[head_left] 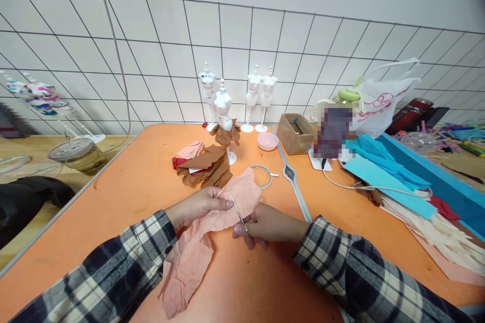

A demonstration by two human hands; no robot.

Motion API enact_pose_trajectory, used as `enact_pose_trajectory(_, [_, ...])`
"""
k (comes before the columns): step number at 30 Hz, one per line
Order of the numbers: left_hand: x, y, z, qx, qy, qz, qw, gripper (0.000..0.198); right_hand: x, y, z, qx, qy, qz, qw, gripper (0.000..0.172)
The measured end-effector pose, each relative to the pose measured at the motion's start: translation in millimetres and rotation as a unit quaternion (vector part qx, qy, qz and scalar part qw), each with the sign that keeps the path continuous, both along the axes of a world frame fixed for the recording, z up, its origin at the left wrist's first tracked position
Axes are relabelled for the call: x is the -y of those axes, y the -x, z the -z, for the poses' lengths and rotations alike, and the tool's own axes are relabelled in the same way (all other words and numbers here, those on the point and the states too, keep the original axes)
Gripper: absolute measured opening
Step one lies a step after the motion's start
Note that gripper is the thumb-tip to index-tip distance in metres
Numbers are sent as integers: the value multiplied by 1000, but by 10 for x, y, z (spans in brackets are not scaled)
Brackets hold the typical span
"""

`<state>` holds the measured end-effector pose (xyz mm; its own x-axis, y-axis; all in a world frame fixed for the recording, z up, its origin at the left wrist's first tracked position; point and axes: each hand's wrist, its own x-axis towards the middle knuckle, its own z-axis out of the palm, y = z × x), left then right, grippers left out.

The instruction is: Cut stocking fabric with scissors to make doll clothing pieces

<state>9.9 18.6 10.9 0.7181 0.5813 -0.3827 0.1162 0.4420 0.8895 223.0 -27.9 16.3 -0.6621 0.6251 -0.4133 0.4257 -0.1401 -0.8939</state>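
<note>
A long, wrinkled strip of pink crepe paper (pixel 189 262) hangs over the orange table from between my hands. My left hand (pixel 200 207) pinches the paper near its upper part, thumb on top. My right hand (pixel 261 224) is closed round the handles of small metal scissors (pixel 240 214), partly hidden by my fingers. The scissor blades lie across the paper, pointing up and left toward my left thumb. Just beyond, a pile of brown crepe paper (pixel 206 164) rests beside a white mini mannequin (pixel 223 103) with a brown paper skirt.
At the back stand several other white mannequins (pixel 253 93), a pink bowl (pixel 267 141) and a cardboard box (pixel 295 133). An embroidery-like metal ring (pixel 271 175) lies past my right hand. On the right are a phone on a stand (pixel 333 133) and blue paper sheets (pixel 390 181).
</note>
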Motion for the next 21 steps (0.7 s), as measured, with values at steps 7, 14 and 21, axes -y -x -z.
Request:
enact_pose_trajectory(7, [-10,-9,-5,11,-4,12,1000,25,-13,19,15,-15,7,14,1000,26])
enact_pose_trajectory(14, [3,-11,-41,17,-4,40,999,29,-6,24,-20,-17,8,33,999,28])
enact_pose_trajectory(21, [1,11,-29,-2,1,7,1000,26,-39,-20,47,-43,31,-2,999,25])
